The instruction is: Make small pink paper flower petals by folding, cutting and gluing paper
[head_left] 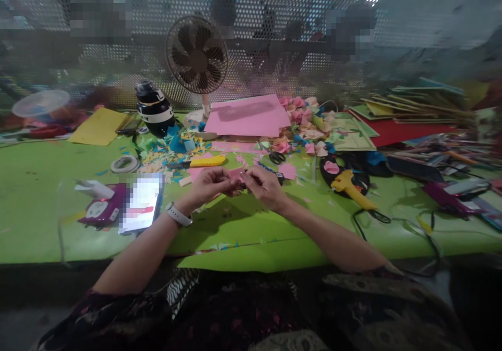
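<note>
The left hand (214, 182) and right hand (267, 189) are meeting over the middle of the bench (31, 194), with a small pink paper piece (236, 173) sitting between them. The left fingers are pinching it, thumb and forefinger drawn together; the right fingers are also pressing together, apparently gripping its right edge, where a small dark thing is showing, too slight to name. A light pinch from both sides is probably serving best here, since thin paper is likely creasing under a hard squeeze; small, even thumb movements are looking safer than tugging. The yellow cutter (207, 161) and scissors (277, 157) are lying just beyond, so stretching forward is risking a brush against them. The yellow glue gun (353, 189) is resting farther right, its cable (380, 216) coiling near the right forearm (333, 236) and deserving some care.
</note>
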{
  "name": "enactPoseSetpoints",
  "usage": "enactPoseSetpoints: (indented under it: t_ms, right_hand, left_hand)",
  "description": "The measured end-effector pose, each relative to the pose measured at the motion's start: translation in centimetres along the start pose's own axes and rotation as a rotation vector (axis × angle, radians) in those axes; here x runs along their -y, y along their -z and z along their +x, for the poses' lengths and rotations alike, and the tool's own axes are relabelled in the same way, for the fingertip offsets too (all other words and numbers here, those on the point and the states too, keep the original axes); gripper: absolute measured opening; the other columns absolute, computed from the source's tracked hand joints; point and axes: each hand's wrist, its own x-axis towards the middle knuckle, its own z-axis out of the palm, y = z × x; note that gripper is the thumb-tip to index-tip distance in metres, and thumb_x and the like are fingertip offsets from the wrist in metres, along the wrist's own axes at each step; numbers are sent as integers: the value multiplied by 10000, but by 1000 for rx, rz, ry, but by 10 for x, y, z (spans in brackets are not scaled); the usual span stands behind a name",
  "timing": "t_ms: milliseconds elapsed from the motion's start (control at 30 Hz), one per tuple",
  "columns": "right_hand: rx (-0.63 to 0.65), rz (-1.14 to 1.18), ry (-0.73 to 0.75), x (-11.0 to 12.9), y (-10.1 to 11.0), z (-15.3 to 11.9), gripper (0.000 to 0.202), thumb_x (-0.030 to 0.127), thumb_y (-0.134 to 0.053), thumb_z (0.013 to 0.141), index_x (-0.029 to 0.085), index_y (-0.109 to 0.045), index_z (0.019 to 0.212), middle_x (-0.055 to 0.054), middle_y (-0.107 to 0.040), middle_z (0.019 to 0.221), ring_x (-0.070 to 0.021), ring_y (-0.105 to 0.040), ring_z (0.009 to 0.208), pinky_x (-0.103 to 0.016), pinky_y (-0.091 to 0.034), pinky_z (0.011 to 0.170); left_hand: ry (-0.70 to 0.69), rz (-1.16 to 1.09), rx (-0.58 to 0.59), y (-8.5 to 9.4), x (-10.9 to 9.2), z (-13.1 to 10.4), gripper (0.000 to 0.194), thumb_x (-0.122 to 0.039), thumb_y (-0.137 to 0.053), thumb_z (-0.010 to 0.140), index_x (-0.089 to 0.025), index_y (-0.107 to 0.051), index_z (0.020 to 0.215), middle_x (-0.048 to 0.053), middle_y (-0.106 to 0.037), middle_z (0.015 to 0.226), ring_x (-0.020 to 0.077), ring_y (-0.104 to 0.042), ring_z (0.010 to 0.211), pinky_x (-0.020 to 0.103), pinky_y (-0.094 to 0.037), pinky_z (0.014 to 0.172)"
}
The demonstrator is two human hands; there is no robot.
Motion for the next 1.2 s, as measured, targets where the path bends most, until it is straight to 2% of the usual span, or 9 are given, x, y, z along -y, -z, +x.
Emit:
enactPoseSetpoints:
  t_ms: [167,300,367,567,700,933,1033,1133,1200]
  right_hand:
    - [-3,33,-42,-1,2,1,354,514,-503,962,225,-490,758,17,-487,655,-133,-434,599,-286,-352,585]
    - [-61,93,-59,-7,1,1,345,542,-505,960,229,-522,817,3,-508,696,-149,-474,635,-295,-382,590]
    - [-67,125,-83,-10,0,0,350,555,-496,963,228,-543,848,-2,-525,717,-149,-485,637,-298,-401,593]
    - [-97,111,-69,-9,-1,-1,362,547,-497,965,211,-580,858,-31,-583,780,-157,-513,686,-297,-422,608]
    - [-130,70,-43,-7,0,0,365,541,-499,967,209,-581,841,-21,-564,735,-152,-496,659,-301,-412,615]
    - [-101,30,-49,-5,-6,-3,404,586,-483,961,216,-589,838,-36,-603,751,-164,-550,680,-300,-422,595]
    - [-40,29,-71,-4,10,3,407,590,-487,955,219,-598,826,-29,-612,723,-155,-563,638,-293,-425,572]
    - [40,-12,-167,-17,49,18,374,557,-547,926,204,-627,835,-26,-644,712,-146,-579,588,-291,-443,577]
    - [6,-108,-236,-37,79,28,298,479,-611,888,184,-658,876,-49,-685,782,-161,-608,634,-302,-466,617]
  left_hand:
    - [1,-57,16,0,-1,1,382,-405,-878,681,-129,-647,810,41,-744,736,139,-738,688,230,-611,676]
    - [62,-164,-13,1,-2,2,405,-477,-826,722,-141,-672,886,75,-760,844,204,-761,756,245,-603,591]
    - [98,-215,-54,2,-2,3,400,-505,-777,755,-141,-667,877,75,-748,815,222,-762,741,248,-591,543]
    - [95,-275,-55,2,-1,4,279,-356,-787,700,-141,-623,769,42,-700,703,238,-761,724,255,-596,543]
    - [92,-330,-58,3,0,3,307,-367,-795,660,-143,-630,790,40,-712,719,238,-759,708,261,-596,535]
    - [41,-82,-56,0,1,2,375,-422,-858,678,-140,-635,785,73,-760,843,200,-758,800,247,-603,636]
    - [27,-28,-105,2,2,2,357,-441,-838,714,-145,-649,784,80,-770,873,173,-750,773,239,-599,637]
    - [16,-30,-201,5,2,5,352,-451,-822,737,-157,-651,827,67,-770,857,155,-742,720,211,-576,579]
    - [12,-55,-275,6,1,6,364,-459,-813,747,-160,-632,848,56,-766,833,148,-739,698,193,-557,549]
